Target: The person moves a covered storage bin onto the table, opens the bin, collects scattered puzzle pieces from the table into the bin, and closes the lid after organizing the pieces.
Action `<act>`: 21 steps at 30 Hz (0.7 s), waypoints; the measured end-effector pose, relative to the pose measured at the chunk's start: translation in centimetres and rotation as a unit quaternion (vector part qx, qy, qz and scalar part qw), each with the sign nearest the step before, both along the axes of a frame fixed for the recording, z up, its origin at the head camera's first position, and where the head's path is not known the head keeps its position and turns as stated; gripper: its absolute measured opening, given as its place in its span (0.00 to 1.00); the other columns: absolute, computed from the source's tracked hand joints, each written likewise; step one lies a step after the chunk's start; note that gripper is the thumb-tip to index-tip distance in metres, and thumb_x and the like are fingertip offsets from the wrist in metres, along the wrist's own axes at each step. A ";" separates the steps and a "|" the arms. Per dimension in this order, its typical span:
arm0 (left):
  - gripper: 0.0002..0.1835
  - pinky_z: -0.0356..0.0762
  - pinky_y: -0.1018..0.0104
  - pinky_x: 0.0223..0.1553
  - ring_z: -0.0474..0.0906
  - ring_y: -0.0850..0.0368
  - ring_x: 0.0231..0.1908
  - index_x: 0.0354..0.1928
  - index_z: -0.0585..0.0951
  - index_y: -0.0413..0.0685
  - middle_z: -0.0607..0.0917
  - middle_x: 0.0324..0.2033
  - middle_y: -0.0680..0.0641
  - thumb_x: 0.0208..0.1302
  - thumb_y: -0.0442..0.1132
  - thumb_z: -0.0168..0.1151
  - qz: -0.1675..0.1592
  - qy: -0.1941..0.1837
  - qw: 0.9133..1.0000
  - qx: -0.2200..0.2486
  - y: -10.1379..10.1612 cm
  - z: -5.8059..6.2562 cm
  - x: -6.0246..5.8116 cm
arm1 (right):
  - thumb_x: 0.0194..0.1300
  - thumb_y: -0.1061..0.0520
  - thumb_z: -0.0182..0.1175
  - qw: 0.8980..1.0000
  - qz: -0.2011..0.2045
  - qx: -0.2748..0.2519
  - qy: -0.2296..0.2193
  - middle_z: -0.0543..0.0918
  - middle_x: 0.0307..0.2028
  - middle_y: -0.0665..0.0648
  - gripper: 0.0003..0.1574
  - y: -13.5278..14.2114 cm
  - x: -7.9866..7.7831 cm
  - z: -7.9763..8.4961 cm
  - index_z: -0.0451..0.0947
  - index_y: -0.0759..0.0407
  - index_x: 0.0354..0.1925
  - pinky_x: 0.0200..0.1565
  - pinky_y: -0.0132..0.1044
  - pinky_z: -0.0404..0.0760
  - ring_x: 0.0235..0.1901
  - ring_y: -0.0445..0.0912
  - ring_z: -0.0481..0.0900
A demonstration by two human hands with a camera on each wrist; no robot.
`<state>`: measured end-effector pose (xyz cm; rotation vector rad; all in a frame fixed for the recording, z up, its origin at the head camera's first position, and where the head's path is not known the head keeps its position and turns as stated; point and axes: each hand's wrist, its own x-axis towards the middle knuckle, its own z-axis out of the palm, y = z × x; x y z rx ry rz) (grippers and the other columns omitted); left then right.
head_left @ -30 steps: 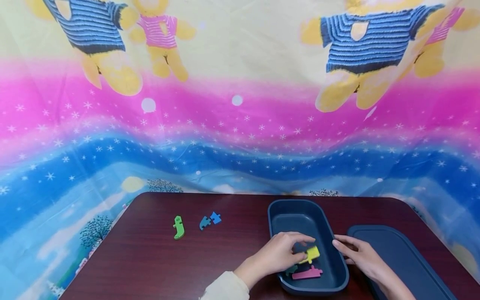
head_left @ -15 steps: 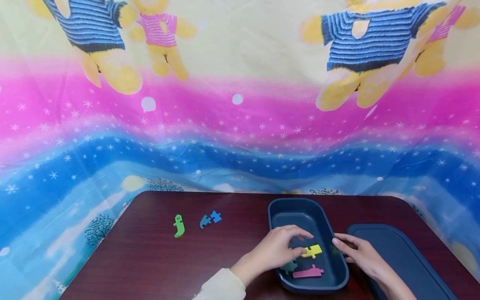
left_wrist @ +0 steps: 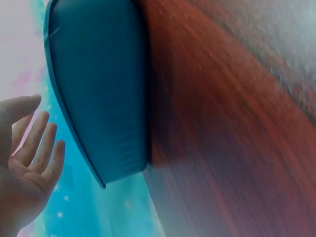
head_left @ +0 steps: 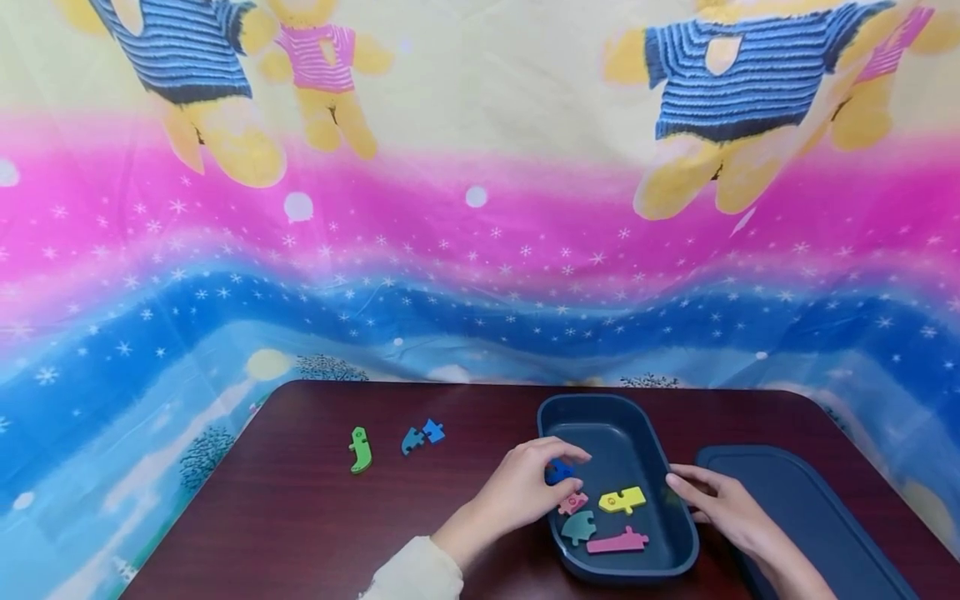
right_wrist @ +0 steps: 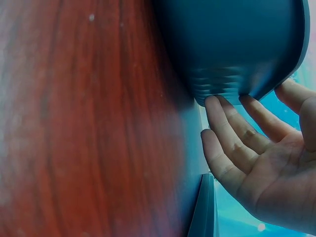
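My left hand hovers over the left wall of a dark blue-grey storage box, thumb and fingers apart. No held thing shows between them in the left wrist view. Inside the box lie a yellow puzzle piece, a long pink piece, a teal piece and a small red piece. A dark blue piece is partly hidden behind the left fingers. My right hand touches the box's right side; in the right wrist view the fairly straight fingers rest against its outer wall.
The box lid lies flat at the right, partly under the right forearm. Farther left on the brown table are a green puzzle piece, a teal piece and a blue piece. A printed cloth hangs behind.
My left hand has let go of the yellow puzzle piece, now flat in the box, and moved left and away, uncovering the red and dark blue pieces. The right hand stays at the box.
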<state>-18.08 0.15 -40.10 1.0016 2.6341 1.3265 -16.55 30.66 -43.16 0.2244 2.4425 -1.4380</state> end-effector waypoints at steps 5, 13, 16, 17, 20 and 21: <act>0.16 0.78 0.66 0.50 0.78 0.65 0.49 0.55 0.83 0.61 0.83 0.48 0.63 0.66 0.40 0.67 0.029 0.005 1.000 0.000 -1.3 0.1 -0.4 | 0.71 0.35 0.54 1.000 -0.002 0.000 0.001 0.77 0.55 0.73 0.49 0.0 0.0 0.0 0.62 0.74 0.69 0.44 0.48 0.83 0.50 0.58 0.80; 0.16 0.78 0.56 0.52 0.80 0.61 0.48 0.55 0.84 0.57 0.83 0.48 0.60 0.65 0.40 0.68 0.068 0.021 0.997 -0.004 -3.8 0.0 -1.0 | 0.72 0.36 0.54 1.000 -0.002 -0.002 0.000 0.77 0.56 0.73 0.48 0.0 0.0 0.0 0.62 0.73 0.69 0.44 0.48 0.83 0.51 0.58 0.80; 0.16 0.78 0.55 0.52 0.80 0.58 0.49 0.54 0.84 0.58 0.83 0.48 0.59 0.64 0.40 0.69 0.088 0.024 0.996 -0.004 -5.0 -0.1 -1.3 | 0.72 0.35 0.54 1.000 -0.003 -0.002 -0.001 0.77 0.56 0.73 0.48 0.0 0.0 0.0 0.62 0.73 0.69 0.45 0.48 0.83 0.51 0.58 0.80; 0.16 0.78 0.54 0.53 0.80 0.57 0.50 0.54 0.84 0.58 0.83 0.48 0.59 0.64 0.40 0.69 0.092 0.025 0.995 -0.004 -5.4 -0.2 -1.4 | 0.72 0.35 0.54 1.000 -0.003 -0.002 -0.002 0.77 0.56 0.73 0.48 0.0 0.0 0.0 0.62 0.73 0.69 0.44 0.48 0.83 0.51 0.58 0.80; 0.16 0.78 0.52 0.53 0.80 0.56 0.51 0.54 0.84 0.57 0.84 0.49 0.58 0.64 0.40 0.69 0.102 0.035 0.994 -0.010 -6.4 -0.2 -1.7 | 0.72 0.36 0.54 1.000 -0.003 -0.001 0.000 0.77 0.56 0.73 0.48 0.0 0.0 0.0 0.62 0.73 0.69 0.44 0.48 0.83 0.51 0.59 0.80; 0.16 0.78 0.51 0.53 0.80 0.55 0.51 0.54 0.84 0.56 0.84 0.48 0.57 0.64 0.40 0.69 0.104 0.040 0.994 -0.011 -6.7 -0.2 -1.8 | 0.72 0.36 0.54 1.000 -0.003 0.000 0.001 0.76 0.56 0.73 0.48 0.0 0.0 0.0 0.62 0.73 0.69 0.44 0.48 0.83 0.51 0.59 0.80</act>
